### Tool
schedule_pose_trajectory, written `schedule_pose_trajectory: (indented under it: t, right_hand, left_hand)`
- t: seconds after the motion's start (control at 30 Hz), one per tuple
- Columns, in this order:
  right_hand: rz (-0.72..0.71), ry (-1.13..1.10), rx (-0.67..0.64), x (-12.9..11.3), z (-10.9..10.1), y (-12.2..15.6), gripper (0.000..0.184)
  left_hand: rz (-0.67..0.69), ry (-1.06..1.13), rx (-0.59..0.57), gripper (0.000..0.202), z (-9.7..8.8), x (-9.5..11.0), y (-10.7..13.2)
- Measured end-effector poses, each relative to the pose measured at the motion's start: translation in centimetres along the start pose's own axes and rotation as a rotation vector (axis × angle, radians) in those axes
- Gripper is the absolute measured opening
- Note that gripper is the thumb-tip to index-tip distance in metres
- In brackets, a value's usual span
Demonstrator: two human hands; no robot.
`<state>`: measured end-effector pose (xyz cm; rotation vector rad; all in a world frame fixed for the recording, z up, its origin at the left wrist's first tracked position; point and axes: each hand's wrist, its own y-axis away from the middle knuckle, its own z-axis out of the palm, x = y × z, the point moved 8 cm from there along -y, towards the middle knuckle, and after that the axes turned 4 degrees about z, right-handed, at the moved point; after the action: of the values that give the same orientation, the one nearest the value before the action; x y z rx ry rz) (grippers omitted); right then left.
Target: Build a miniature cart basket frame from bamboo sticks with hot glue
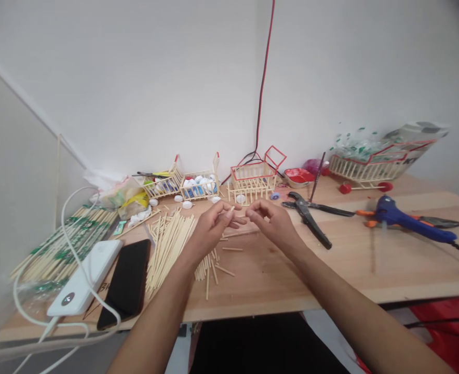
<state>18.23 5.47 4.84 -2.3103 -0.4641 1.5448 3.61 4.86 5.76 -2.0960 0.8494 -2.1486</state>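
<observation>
Over the middle of the table, my left hand [217,221] pinches what looks like a short piece of wooden stick [232,209] between thumb and forefinger; its other fingers reach out to the right. Close beside it is my right hand [269,218], thumb and forefinger drawn together; anything between them is too small to make out. Behind both hands stands a small stick-built cart [253,182] with red-painted upper edges. Short cut sticks [210,267] lie below my left hand, and a pile of long sticks [169,249] is to its left.
Two small carts [200,187] with filled baskets stand at the back. To the right lie black-handled cutters [309,218], a blue glue gun [408,221] and a larger cart [373,169]. A red paint dish [298,176] sits behind. Leftward are a phone [126,283], white power bank [85,278] and packaged sticks [69,244].
</observation>
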Motion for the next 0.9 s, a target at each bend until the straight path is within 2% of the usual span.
schedule_pose_trajectory:
  t: [0.07,0.17,0.23,0.3,0.4,0.5,0.53,0.6,0.7,0.83,0.9]
  right_hand:
    - [-0.01,-0.017,0.041,-0.3,-0.8,-0.1,0.024]
    - [-0.03,-0.053,0.115,-0.6,-2.1,-0.1,0.039]
    - [-0.034,-0.086,0.151,-0.7,-2.7,0.0,0.046]
    - [-0.046,-0.099,0.127,-0.8,-2.6,0.1,0.048]
    - [-0.086,-0.053,-0.026,-1.1,-0.9,0.2,0.042]
    - [-0.174,0.026,-0.24,-1.8,1.7,0.7,0.017]
    - [-0.227,0.05,-0.304,-2.1,2.4,0.9,0.015]
    - [-0.338,0.086,-0.373,-2.9,3.3,1.4,0.022]
    - [-0.376,0.092,-0.334,-3.1,3.0,1.4,0.013]
    - [-0.23,0.138,-0.243,-2.0,2.2,1.0,0.031]
    - [-0.15,0.157,-0.226,-1.4,2.1,1.0,0.033]
  left_hand:
    - [0.026,-0.018,0.146,0.024,-1.8,0.4,0.0]
    - [0.139,0.01,0.473,0.023,-5.7,1.4,0.6]
    - [0.215,0.048,0.645,0.022,-7.9,2.1,1.4]
    - [0.29,0.088,0.787,0.023,-9.5,2.8,2.2]
    - [0.401,0.124,0.921,0.024,-10.8,3.8,3.3]
    - [0.444,0.145,0.957,0.026,-11.1,4.1,3.6]
    - [0.442,0.144,0.952,0.026,-11.0,4.1,3.6]
    - [0.43,0.135,0.931,0.025,-10.8,4.0,3.4]
    - [0.421,0.137,0.912,0.024,-10.4,3.8,3.1]
    - [0.39,0.14,0.882,0.024,-9.8,3.5,2.9]
    - [0.356,0.111,0.831,0.023,-9.2,3.2,2.6]
